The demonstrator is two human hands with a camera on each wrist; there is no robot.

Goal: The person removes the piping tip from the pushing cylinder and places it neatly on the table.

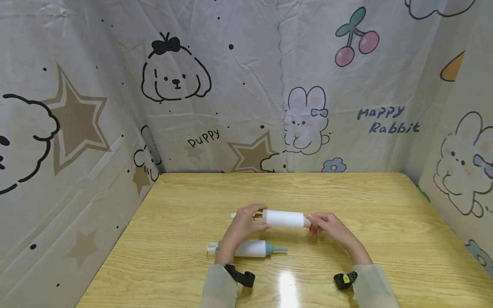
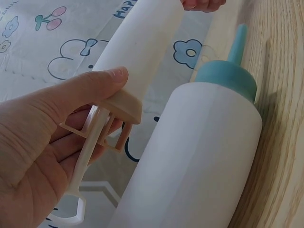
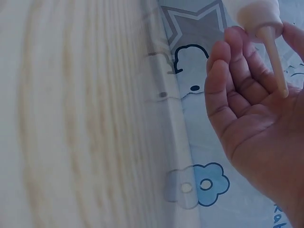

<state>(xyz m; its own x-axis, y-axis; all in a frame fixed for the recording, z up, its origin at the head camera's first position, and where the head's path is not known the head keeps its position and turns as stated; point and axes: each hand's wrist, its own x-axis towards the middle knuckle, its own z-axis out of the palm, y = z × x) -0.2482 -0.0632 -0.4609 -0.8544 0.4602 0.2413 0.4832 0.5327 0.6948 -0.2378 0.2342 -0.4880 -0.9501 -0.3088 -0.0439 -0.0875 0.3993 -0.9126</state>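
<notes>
A white-barrelled syringe with beige ends (image 1: 285,218) lies sideways between both hands, over the table. My left hand (image 1: 242,224) grips its plunger end, the thumb pressed on the barrel and fingers around the beige collar (image 2: 124,107). A pale plunger rod (image 2: 88,152) runs back past the palm to a ring handle. At the opposite end, my right hand (image 1: 332,229) pinches the beige cap (image 3: 260,21) between thumb and fingertips; the thin nozzle (image 3: 275,64) points toward the palm. Nearer to me, a second white syringe with a teal cap (image 1: 252,248) lies beside the left wrist, partly hidden by it.
The wooden table (image 1: 185,201) reaches back to a printed cloth (image 1: 254,85), which also hangs along both sides. Each wrist wears a black camera, the left wrist camera (image 1: 244,278) and the right wrist camera (image 1: 344,280).
</notes>
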